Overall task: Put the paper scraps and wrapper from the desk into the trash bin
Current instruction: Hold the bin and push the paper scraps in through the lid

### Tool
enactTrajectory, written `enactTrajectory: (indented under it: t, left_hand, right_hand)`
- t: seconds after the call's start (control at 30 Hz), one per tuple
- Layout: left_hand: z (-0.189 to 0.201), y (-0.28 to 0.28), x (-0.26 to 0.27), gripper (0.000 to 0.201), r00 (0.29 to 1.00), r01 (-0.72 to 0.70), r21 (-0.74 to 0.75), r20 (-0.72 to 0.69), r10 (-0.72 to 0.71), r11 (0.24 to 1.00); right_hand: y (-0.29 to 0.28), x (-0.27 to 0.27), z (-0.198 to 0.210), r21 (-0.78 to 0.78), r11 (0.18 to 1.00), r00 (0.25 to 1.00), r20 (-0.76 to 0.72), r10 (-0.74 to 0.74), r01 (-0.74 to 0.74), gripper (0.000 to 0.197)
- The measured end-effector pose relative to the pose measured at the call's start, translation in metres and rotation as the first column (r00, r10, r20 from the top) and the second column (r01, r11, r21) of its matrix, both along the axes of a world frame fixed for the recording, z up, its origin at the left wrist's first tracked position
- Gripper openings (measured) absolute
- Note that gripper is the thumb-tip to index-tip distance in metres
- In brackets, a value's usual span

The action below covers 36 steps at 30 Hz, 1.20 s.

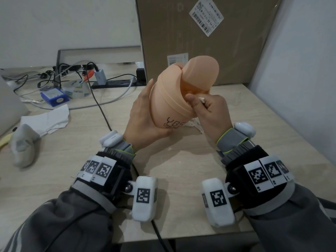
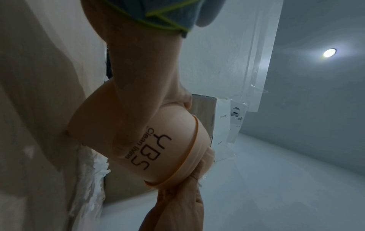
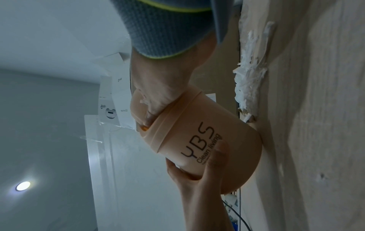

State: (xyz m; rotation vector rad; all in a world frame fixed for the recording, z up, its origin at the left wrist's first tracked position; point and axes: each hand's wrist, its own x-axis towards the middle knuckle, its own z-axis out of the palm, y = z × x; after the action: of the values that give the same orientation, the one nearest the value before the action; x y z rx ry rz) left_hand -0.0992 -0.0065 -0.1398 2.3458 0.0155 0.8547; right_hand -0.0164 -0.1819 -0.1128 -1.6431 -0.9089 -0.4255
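Note:
A small peach trash bin [image 1: 169,99] marked "YBS" is held tilted above the desk, its swing lid [image 1: 200,71] tipped open. My left hand [image 1: 143,117] grips the bin's body from the left and below. At the bin's mouth my right hand [image 1: 209,110] pinches a small white paper scrap [image 1: 201,99]. In the right wrist view the bin [image 3: 207,140] shows that scrap [image 3: 143,101] at the opening. A shredded white paper scrap [image 1: 195,125] lies on the desk under the bin, also seen as the torn scrap [image 3: 248,75]. A crumpled white wrapper [image 1: 49,119] lies at the left.
A big cardboard box [image 1: 200,33] stands behind the bin. At the back left are a power strip [image 1: 116,82], tangled cables, a blue box [image 1: 54,96] and tape rolls [image 1: 76,89]. A grey fabric item [image 1: 23,144] lies at the left, and a black cable [image 1: 101,110] crosses the desk.

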Motion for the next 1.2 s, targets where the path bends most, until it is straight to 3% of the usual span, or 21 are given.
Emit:
enactTrajectory:
  t: [0.03, 0.13, 0.37, 0.5, 0.63, 0.8, 0.9, 1.07, 1.2]
  left_hand:
    - [-0.001, 0.000, 0.000, 0.128, 1.000, -0.001, -0.005, -0.003, 0.001, 1.000]
    - [-0.001, 0.001, 0.001, 0.129, 1.000, -0.008, -0.032, -0.008, 0.008, 0.999]
    - [-0.003, 0.003, 0.003, 0.132, 1.000, -0.019, -0.069, 0.001, 0.019, 0.997]
    - [-0.003, 0.002, 0.003, 0.132, 1.000, -0.007, -0.053, 0.005, 0.007, 0.999]
    - [-0.004, 0.004, 0.003, 0.131, 1.000, 0.019, -0.042, 0.014, -0.018, 0.999]
    - [-0.003, 0.003, 0.003, 0.132, 1.000, 0.005, -0.038, 0.008, -0.005, 0.999]
    - [-0.003, 0.002, 0.004, 0.133, 1.000, -0.010, -0.018, 0.000, 0.010, 1.000]
    - [-0.003, 0.001, 0.002, 0.132, 1.000, -0.013, -0.043, -0.010, 0.012, 0.999]
    - [-0.001, 0.000, 0.000, 0.131, 1.000, -0.004, -0.091, -0.015, 0.003, 0.996]
  right_hand:
    - [0.000, -0.001, 0.000, -0.028, 1.000, 1.000, 0.016, -0.009, 0.010, 0.055]
    - [0.001, -0.003, 0.001, -0.089, 0.995, 0.999, 0.025, -0.042, 0.044, 0.048]
    - [-0.002, -0.004, 0.005, -0.021, 0.980, 0.969, 0.154, -0.192, 0.198, 0.025]
    - [-0.005, -0.002, 0.008, 0.124, 0.974, 0.981, -0.001, -0.192, 0.191, 0.022]
    - [-0.005, -0.004, 0.008, 0.122, 0.985, 0.992, -0.006, -0.125, 0.125, 0.014]
    - [-0.002, -0.006, 0.007, -0.029, 0.996, 0.988, 0.130, -0.083, 0.088, 0.049]
    - [-0.002, -0.013, 0.006, -0.128, 0.992, 0.999, 0.034, -0.018, 0.022, 0.077]
    - [-0.002, -0.015, 0.001, -0.194, 0.981, 0.997, 0.068, 0.042, -0.028, 0.070]
    - [-0.005, -0.010, 0.006, -0.045, 0.990, 0.976, 0.177, -0.123, 0.133, 0.054]
